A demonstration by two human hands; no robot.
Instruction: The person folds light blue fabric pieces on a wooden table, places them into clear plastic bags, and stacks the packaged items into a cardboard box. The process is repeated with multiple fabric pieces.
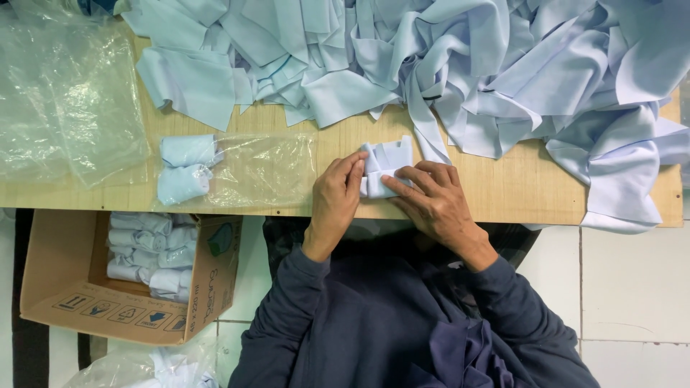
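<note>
**Both hands fold a pale cloth strip at the bench edge**

The left hand (336, 192) stands on edge, fingers pressed to the side of a folded pale blue cloth strip (386, 164). The right hand (430, 195) lies flat, fingertips pinning the fold. The strip rests on the wooden bench (503, 187) near its front edge, below a heap of similar strips (460, 65). A cardboard box (72, 287) of rolled cloth sits on the tiled floor (632, 287).

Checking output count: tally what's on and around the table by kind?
Rolled cloth bundles on the table: 2
Cloth being folded in the left hand and right hand: 1
Clear plastic bags on the table: at least 2
Cardboard box: 1
Total: 6, excluding the uncountable loose pile and the rolls in the box.
</note>
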